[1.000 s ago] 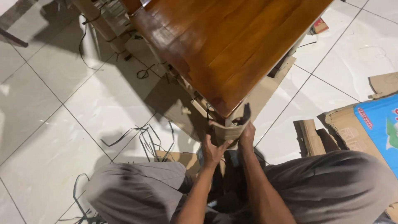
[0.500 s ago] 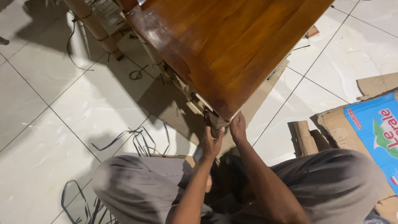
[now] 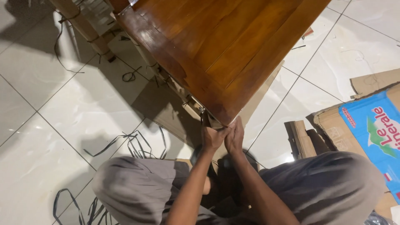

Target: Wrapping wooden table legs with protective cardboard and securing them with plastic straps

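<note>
Both hands pressed at the near corner of a glossy brown wooden table [image 3: 225,54]

The fingers of the left hand [image 3: 211,138] and right hand [image 3: 235,135] are curled together and pressed side by side beneath the corner, where tan cardboard wrapping [image 3: 216,123] is touched. Black plastic strapping [image 3: 137,143] is strewn left on the white tiled floor [image 3: 62,125]; a blue printed cardboard box [image 3: 371,129] is seen right.

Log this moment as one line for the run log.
left hand: at table corner | right hand: same corner, beside left | cardboard wrap: under tabletop | grip: unclear
</note>
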